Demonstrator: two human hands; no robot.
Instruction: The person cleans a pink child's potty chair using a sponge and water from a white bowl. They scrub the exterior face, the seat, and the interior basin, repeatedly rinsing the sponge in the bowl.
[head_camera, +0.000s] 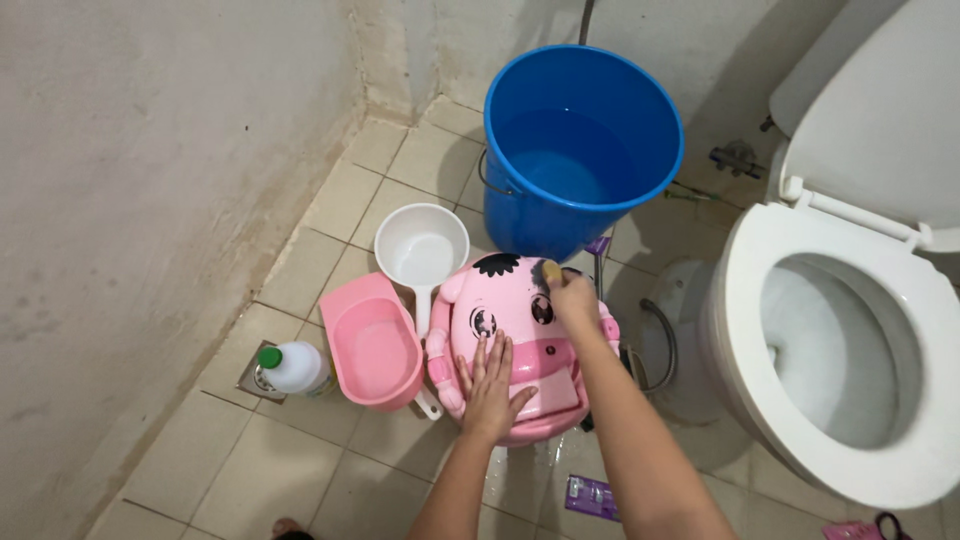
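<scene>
- Currently, the pink child's potty (520, 345), shaped as a cartoon animal face, sits on the tiled floor (230, 455) at centre frame.
- The left hand (490, 390) lies flat on the potty's front face, fingers spread and apart, clamping nothing; it appears to steady the shell.
- The right hand (572, 300) is closed around a small yellowish scrub pad (551, 270), pressed against the potty's upper edge at about 1 o'clock from its centre.
- The blue bucket (580, 150), holding water, stands at 12 o'clock from the potty, just behind it.
- The white dipper (421, 248) lies at 10 o'clock, its handle running down between the potty and the pink inner pan (372, 345), which rests at 9 o'clock.
- The white bottle with green cap (293, 367) lies farther out at 9 o'clock, beside a floor drain.
- The toilet (840, 350), seat raised, occupies 3 o'clock.
- Progress, as judged: scrubbing is at the top of the face; wet floor shows at 6 o'clock. No suds are visible, so how much of the shell is cleaned cannot be told. The inner pan stands apart from the shell.
</scene>
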